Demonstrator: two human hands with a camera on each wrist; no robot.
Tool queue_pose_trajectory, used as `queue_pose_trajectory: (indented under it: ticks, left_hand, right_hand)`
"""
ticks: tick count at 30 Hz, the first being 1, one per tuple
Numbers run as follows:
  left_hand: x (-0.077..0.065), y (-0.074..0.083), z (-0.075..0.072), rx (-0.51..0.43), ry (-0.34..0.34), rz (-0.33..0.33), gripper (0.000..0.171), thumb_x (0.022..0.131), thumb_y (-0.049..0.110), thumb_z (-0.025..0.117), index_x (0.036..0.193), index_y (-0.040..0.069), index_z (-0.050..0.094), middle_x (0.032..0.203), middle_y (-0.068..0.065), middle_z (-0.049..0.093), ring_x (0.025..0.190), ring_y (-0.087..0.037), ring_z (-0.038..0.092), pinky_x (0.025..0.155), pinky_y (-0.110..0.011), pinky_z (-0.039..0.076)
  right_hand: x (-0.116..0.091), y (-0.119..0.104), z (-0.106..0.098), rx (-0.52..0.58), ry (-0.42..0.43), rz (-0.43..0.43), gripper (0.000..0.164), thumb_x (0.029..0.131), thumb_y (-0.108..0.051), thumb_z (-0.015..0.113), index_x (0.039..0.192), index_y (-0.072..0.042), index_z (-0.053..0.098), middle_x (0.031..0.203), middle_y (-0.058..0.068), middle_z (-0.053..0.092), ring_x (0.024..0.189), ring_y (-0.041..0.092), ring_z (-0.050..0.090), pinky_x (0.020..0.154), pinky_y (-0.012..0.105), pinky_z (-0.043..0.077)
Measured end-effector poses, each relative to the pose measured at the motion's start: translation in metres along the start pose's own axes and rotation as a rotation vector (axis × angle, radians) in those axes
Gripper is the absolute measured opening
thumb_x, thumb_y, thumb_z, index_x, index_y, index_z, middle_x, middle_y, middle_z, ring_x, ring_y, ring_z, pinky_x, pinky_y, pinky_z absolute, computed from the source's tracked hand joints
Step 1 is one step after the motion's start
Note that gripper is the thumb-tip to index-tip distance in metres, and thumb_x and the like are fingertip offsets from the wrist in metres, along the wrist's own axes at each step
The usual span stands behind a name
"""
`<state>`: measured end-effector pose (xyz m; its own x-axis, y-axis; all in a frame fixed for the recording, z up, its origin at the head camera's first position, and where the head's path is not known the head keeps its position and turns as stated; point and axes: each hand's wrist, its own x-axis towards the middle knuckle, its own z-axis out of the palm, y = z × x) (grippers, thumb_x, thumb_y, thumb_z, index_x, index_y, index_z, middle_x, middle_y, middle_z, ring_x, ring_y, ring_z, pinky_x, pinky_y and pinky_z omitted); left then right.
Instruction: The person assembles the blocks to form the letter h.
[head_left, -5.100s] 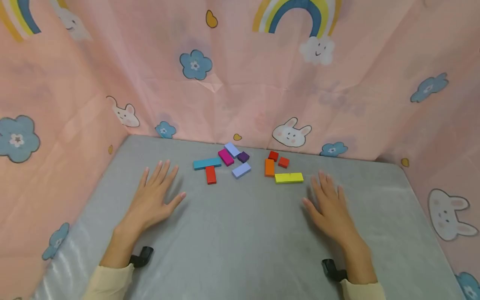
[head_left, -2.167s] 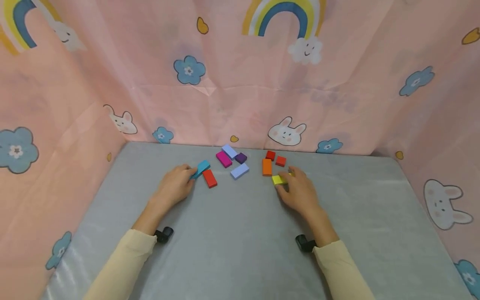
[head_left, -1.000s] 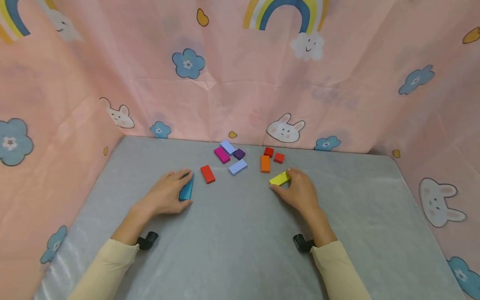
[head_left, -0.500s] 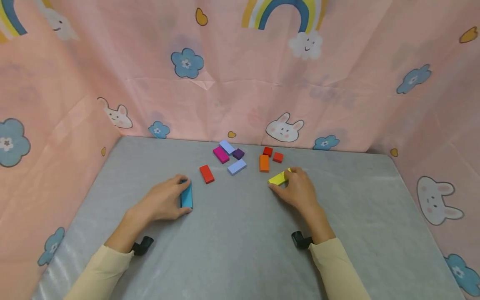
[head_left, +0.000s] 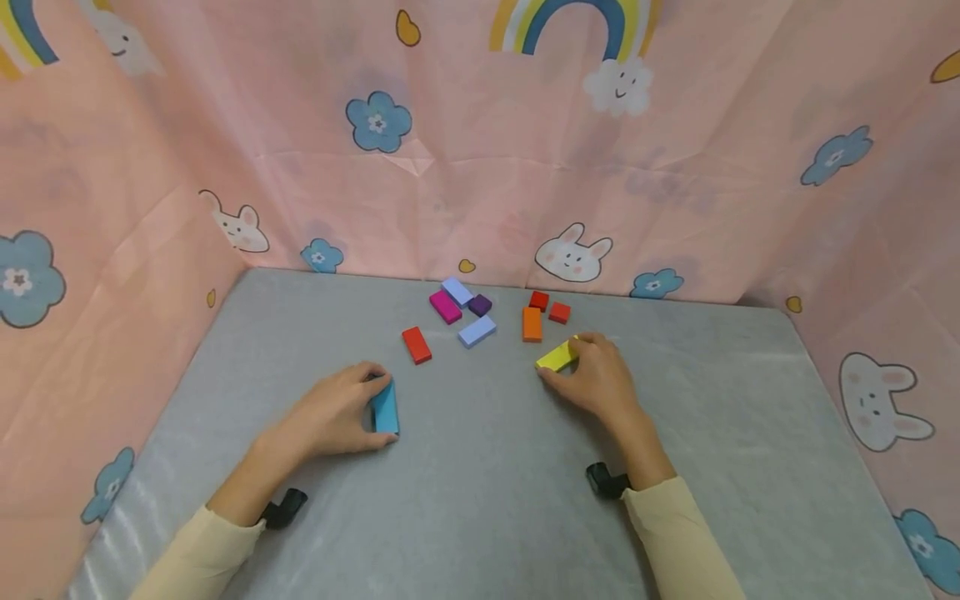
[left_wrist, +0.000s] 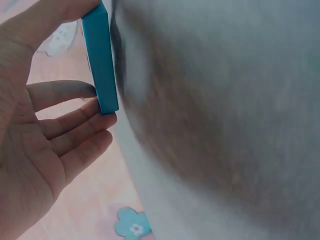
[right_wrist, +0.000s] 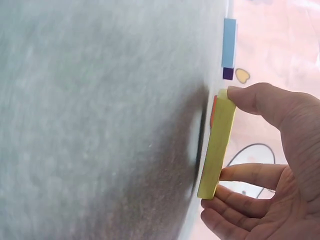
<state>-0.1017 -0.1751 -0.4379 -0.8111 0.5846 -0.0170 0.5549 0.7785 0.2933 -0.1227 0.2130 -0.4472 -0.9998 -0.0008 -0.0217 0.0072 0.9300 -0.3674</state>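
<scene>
My left hand (head_left: 330,417) pinches a long blue block (head_left: 386,408) by its two ends, thumb at the near end and fingers at the far one. In the left wrist view the blue block (left_wrist: 101,62) shows close over the cloth. On the right, my right hand (head_left: 600,379) grips a yellow block (head_left: 557,357) slantwise between thumb and fingers. The right wrist view has the yellow block (right_wrist: 217,145) close over the grey surface, its shadow beside it. A red block (head_left: 417,345) lies beyond the left hand, and an orange block (head_left: 532,325) beyond the right.
At the back middle of the grey table (head_left: 480,483) lie a magenta block (head_left: 446,307), two lavender blocks (head_left: 477,332) and a dark purple block (head_left: 480,305). Two small red blocks (head_left: 558,312) sit behind the orange one. A pink printed curtain (head_left: 480,192) walls the back and sides.
Both hands have gone from spread to holding blocks. The left hand has drawn the blue block away from the red one, nearer and turned lengthwise. The right hand has tilted the yellow block.
</scene>
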Motion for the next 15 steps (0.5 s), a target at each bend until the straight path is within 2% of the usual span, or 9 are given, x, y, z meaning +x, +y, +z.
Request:
queue_pose_trajectory:
  ticks: [6,15]
  left_hand:
    - [-0.007,0.022,0.003,0.017,-0.003,0.07,0.082,0.081,0.046,0.09,0.142,-0.002,0.063,0.141,-0.015,0.063,0.124,-0.03,0.066,0.104,-0.048,0.06]
    - [-0.016,0.053,0.01,0.036,-0.053,0.161,0.085,0.083,0.051,0.087,0.145,0.0,0.062,0.145,-0.013,0.061,0.131,-0.029,0.063,0.109,-0.046,0.057]
  right_hand:
    - [-0.006,-0.006,-0.002,0.04,-0.014,-0.021,0.073,0.088,-0.044,0.081,0.137,0.008,0.065,0.146,0.028,0.059,0.134,0.046,0.056,0.113,0.061,0.051]
    - [-0.018,-0.027,0.0,0.097,-0.038,-0.08,0.076,0.087,-0.046,0.083,0.142,0.003,0.064,0.148,0.022,0.06,0.135,0.041,0.057,0.113,0.057,0.053]
